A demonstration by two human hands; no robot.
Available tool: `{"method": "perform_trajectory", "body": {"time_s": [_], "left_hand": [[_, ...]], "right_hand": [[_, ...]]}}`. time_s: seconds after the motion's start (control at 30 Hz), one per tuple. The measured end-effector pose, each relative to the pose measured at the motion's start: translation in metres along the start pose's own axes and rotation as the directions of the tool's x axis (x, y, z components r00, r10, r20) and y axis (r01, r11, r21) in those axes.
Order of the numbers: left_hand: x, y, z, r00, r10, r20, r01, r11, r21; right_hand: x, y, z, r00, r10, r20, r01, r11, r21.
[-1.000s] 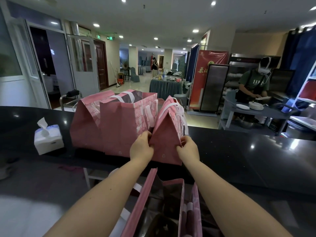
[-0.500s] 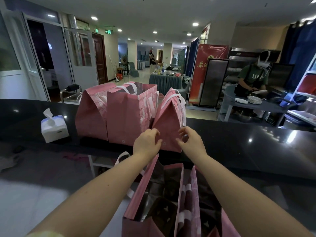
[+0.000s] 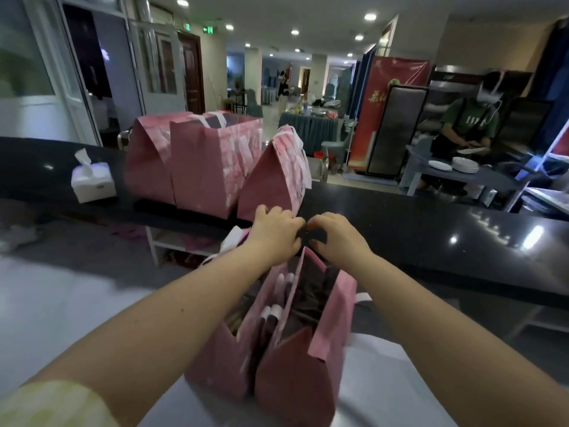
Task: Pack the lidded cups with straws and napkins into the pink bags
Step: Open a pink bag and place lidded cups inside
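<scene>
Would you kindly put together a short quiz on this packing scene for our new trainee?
1. How many near pink bags stand on the white table beneath the arms?
2. True or false: the tissue box sits on the black counter, left of the far bags.
3. Where are the left hand and right hand? A: inside a near bag. B: over the counter's near edge. C: on the tissue box.
Key: 1 two; 2 true; 3 B.
</scene>
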State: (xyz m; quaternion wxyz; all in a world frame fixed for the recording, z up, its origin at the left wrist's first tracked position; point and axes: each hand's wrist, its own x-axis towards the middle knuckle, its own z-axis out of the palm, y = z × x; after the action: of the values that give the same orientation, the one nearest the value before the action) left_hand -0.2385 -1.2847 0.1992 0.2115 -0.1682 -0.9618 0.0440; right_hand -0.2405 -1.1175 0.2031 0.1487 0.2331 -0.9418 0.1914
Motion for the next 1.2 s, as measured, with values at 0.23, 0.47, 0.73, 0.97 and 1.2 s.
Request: {"method": "perform_trajectory", "body": {"time_s": [0.23,0.47,0.73,0.97,1.2], "left_hand": [[-0.041,0.058,-0.006,0.992,-0.117,0.041,0.119,0.992,-0.045],[-0.099,0.073,-0.016,0.934,-0.35,0.073,0.358,0.92,-0.158],[-0.145,0.103,-0.001,0.893,-0.437,0.105,0.449,0.871,-0.199],[-0.159,0.11,0.003,0.88,-0.463,0.103,0.468,0.815,-0.34],[-0.165,0.13,0.006,0.874,-0.475,0.103,0.447,0.703,-0.553]], "right_hand": [[-0.062,0.035,-0.019,0.982,-0.142,0.128,0.148,0.988,-0.036],[-0.096,0.049,-0.014,0.967,-0.124,0.221,0.148,0.984,-0.096],[-0.142,0.012,0.011,0.958,-0.196,0.208,0.164,0.973,0.162],[-0.18,-0.016,0.042,0.993,-0.077,0.085,0.079,0.997,-0.021],[-0.21,-0.001,0.045,0.961,0.0,-0.278,0.031,0.993,0.11]]}}
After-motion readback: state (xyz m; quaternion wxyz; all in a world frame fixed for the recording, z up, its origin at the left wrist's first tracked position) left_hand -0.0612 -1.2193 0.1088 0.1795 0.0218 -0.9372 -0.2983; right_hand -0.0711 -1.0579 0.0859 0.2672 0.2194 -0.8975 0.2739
